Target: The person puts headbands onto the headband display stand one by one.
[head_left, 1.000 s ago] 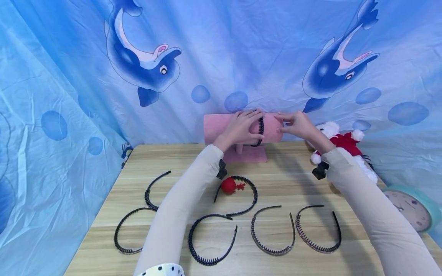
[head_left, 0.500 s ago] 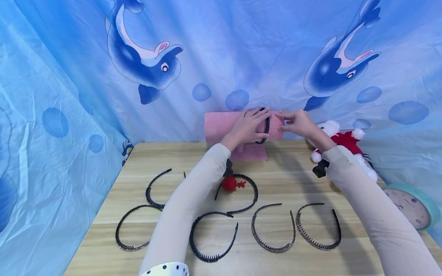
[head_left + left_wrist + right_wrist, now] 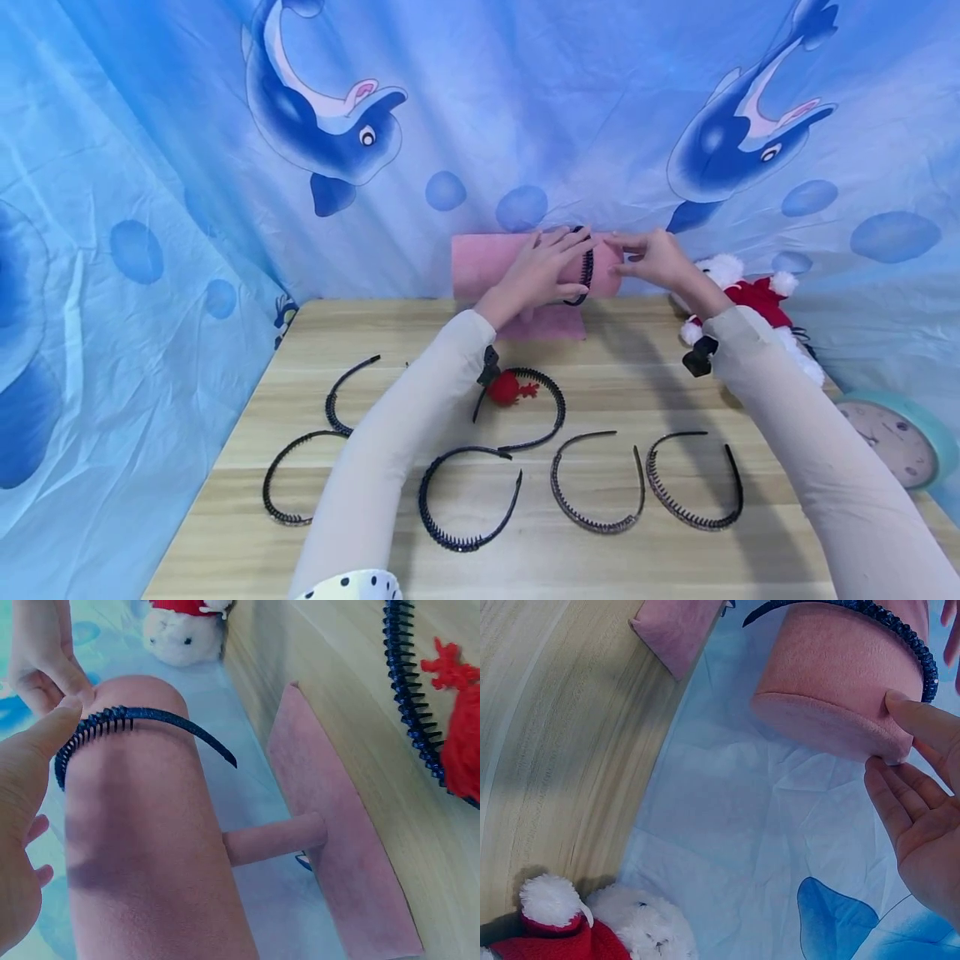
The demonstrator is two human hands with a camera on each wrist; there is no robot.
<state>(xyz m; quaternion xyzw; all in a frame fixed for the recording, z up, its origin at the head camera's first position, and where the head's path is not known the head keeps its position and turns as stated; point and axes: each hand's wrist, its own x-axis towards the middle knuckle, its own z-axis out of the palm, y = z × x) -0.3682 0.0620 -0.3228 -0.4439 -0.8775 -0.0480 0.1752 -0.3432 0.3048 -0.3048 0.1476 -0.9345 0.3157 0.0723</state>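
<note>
A pink padded roll (image 3: 480,258) stands on its pink base (image 3: 337,832) by the back curtain. A dark toothed headband (image 3: 112,718) hangs round the roll near its right end. My left hand (image 3: 536,271) lies over the roll, fingers spread, with fingertips and thumb touching the headband from the left. My right hand (image 3: 654,262) grips the roll's right end. In the right wrist view, its thumb (image 3: 919,720) presses the roll's side, and the other fingers touch the end face. The far side of the headband is hidden.
Several dark toothed headbands (image 3: 459,546) lie along the wooden table (image 3: 622,567), one beneath a red pompom-like thing (image 3: 504,389). At right are a white plush toy in red (image 3: 759,300) and a teal-rimmed clock (image 3: 892,437). A blue dolphin curtain (image 3: 480,100) hangs behind.
My left hand and the headband have slid rightward along the roll, closer to the right hand. The right hand keeps its hold on the roll's end. The head view has shifted slightly.
</note>
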